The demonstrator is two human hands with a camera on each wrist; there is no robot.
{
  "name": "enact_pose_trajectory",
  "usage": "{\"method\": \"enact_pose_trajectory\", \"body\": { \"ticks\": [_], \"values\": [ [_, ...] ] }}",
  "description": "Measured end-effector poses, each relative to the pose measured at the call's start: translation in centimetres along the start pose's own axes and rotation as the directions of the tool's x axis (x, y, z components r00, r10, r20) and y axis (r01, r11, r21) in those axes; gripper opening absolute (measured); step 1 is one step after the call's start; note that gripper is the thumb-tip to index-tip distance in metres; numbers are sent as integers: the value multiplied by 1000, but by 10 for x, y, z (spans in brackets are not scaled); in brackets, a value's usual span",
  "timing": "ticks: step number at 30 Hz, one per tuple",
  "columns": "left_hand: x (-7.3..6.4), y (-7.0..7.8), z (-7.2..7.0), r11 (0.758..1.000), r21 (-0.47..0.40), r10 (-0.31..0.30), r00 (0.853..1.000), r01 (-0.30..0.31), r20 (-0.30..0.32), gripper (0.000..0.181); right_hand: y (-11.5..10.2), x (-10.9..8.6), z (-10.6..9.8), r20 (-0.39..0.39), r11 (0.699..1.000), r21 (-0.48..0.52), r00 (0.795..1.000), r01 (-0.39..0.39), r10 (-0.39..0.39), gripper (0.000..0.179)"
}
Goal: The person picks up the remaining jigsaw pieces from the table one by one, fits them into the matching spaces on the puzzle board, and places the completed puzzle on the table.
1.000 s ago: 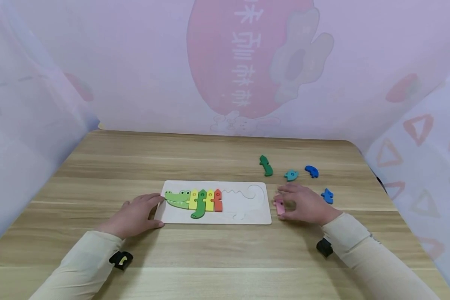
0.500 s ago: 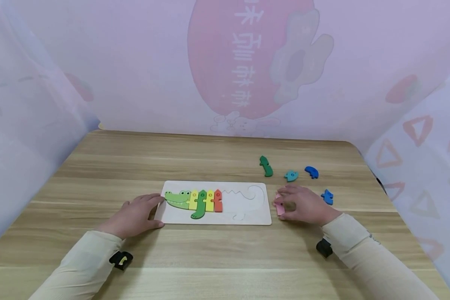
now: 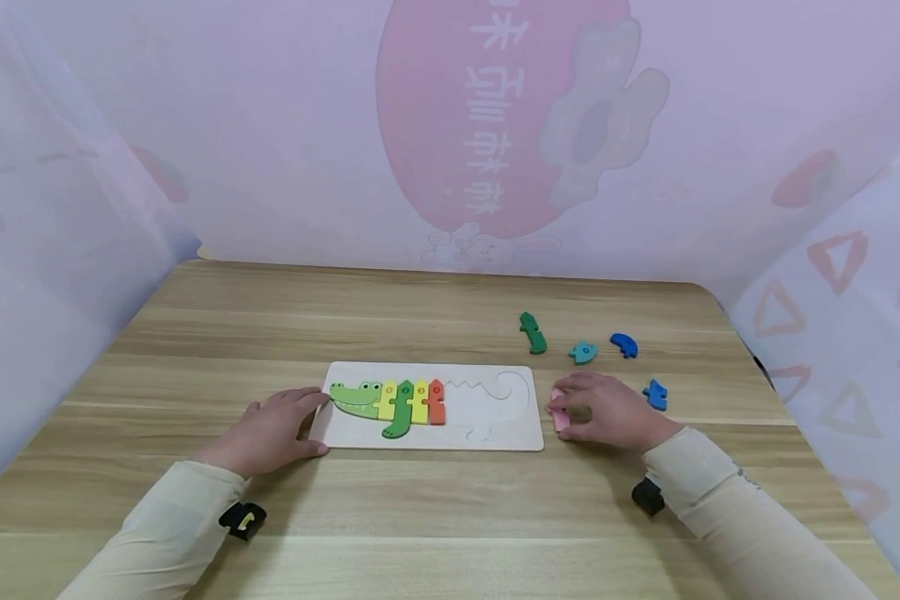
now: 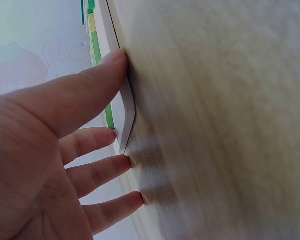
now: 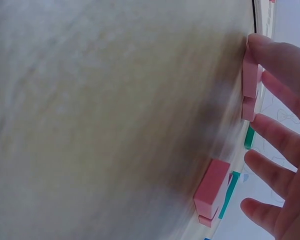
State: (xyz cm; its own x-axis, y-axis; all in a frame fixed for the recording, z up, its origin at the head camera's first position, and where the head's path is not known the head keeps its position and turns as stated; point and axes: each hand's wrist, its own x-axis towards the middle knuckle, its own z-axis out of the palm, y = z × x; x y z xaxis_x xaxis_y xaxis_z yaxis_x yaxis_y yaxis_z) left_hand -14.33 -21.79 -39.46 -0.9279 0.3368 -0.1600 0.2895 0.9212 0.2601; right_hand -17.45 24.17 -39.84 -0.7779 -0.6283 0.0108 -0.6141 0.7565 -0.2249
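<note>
My left hand [image 3: 273, 429] rests at the left end of a pale wooden puzzle board [image 3: 495, 429], thumb at its front corner and fingers at its left edge. In the left wrist view those fingers are nearly straight. On the board lie a green crocodile-head piece [image 3: 356, 400], yellow and green body pieces and a red piece [image 3: 437, 402]. Just off the board's right end, my right hand [image 3: 615, 410] pinches a pink puzzle piece [image 3: 558, 417] between thumb and fingertips. A second pink piece [image 5: 212, 185] lies under that hand, hidden in the head view.
Behind the right hand lie a dark green piece [image 3: 532, 333], a teal piece [image 3: 582, 352] and a dark blue curved piece [image 3: 624, 345]. A blue piece [image 3: 656, 394] sits near the right wrist. Printed cloth [image 3: 307, 167] surrounds the wooden table [image 3: 420, 533].
The dark mark on the pink piece, visible earlier, no longer shows as my right fingers shift slightly on it. My left hand and the board stay in place.
</note>
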Motion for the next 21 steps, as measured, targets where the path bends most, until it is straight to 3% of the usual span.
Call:
{"method": "enact_pose_trajectory", "body": {
  "ticks": [21],
  "values": [
    [-1,0,0,1000,-1,-2,1000,2,2,70,-2,0,0,30,1000,16,999,-25,25,33]
  ]
}}
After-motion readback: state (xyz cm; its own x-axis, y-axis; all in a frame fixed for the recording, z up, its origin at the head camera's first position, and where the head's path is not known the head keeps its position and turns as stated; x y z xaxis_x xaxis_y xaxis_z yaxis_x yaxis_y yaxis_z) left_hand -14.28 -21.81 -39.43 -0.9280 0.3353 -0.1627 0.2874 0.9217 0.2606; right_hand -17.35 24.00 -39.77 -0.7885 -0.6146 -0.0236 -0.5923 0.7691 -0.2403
